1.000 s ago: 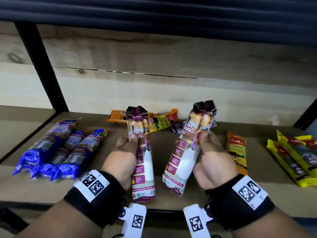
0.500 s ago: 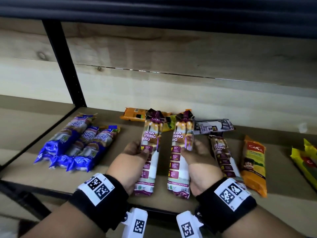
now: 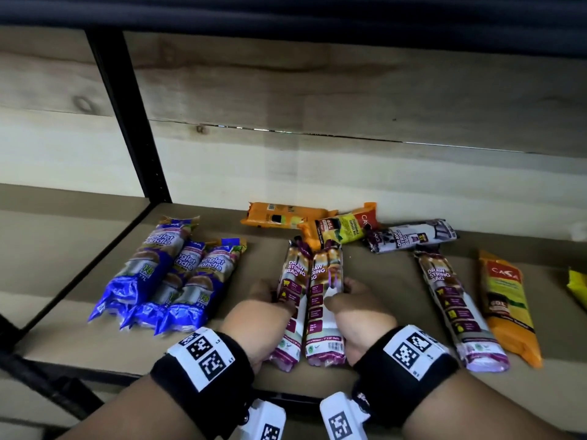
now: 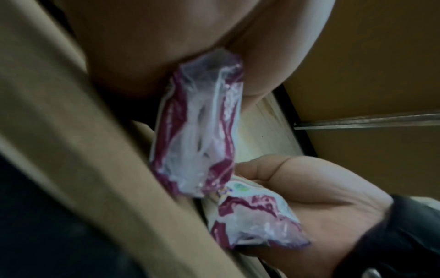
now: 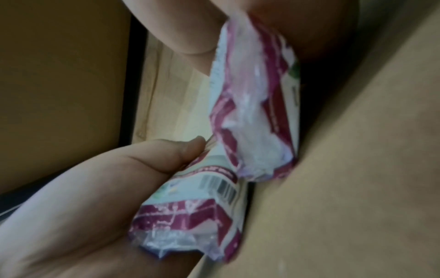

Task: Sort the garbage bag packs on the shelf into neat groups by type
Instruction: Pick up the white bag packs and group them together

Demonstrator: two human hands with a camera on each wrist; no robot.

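Two white-and-maroon "Draw String Bag" packs lie side by side, lengthwise, in the middle of the shelf. My left hand [image 3: 270, 300] grips the left pack [image 3: 293, 281] from its left side. My right hand [image 3: 349, 296] grips the right pack [image 3: 324, 331], thumb on top. The packs touch along their long sides. The left wrist view shows the left pack's crimped end [image 4: 200, 122] under my palm. The right pack's barcode end [image 5: 202, 203] shows in the right wrist view. Whether the packs rest fully on the shelf board [image 3: 381, 281] I cannot tell.
Three blue packs [image 3: 171, 281] lie grouped at the left. Behind are an orange pack [image 3: 279, 214], a yellow-green pack [image 3: 343, 228] and a crosswise grey draw-string pack [image 3: 409, 236]. To the right lie another draw-string pack [image 3: 457, 309], an orange pack [image 3: 508, 306] and a yellow pack [image 3: 578, 284]. A black post [image 3: 127, 115] stands at the left.
Both hands have brought the two packs from tilted and apart to parallel and touching, and lowered them toward the shelf beside the blue group.
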